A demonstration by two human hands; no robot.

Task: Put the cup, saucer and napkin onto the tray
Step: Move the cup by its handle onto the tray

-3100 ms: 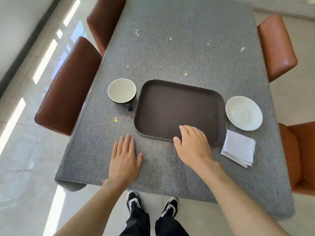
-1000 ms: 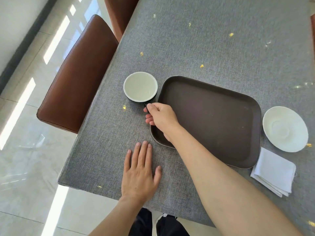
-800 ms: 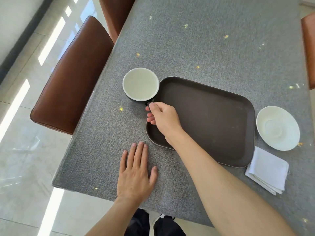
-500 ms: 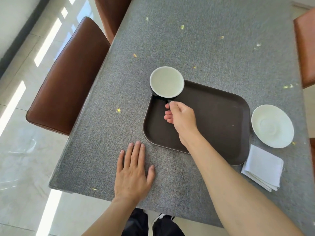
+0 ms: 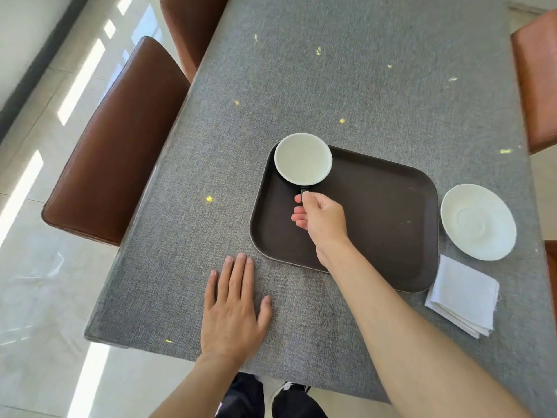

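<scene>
- covering most of the view, a table [image 5: 346, 86] in grey cloth, with brown chairs [image 5: 117, 146] along its left and right edges.
- dark brown tray [image 5: 385, 224] lies near the table's front edge.
- right hand [image 5: 324, 220] reaches over the tray, fingers pinched narrow around the dark handle of the cup.
- left hand [image 5: 233, 309] lies flat on the cloth just left of the tray, fingers spread, holding nothing.
- white saucer [image 5: 479, 221] sits on the cloth just beside the tray's right edge.
- folded white napkin [image 5: 462, 297] lies at the tray's front right corner, below the saucer.
- cup [image 5: 303, 158], pale inside, upright over the tray's far left corner; whether it touches the tray cannot be told.
</scene>
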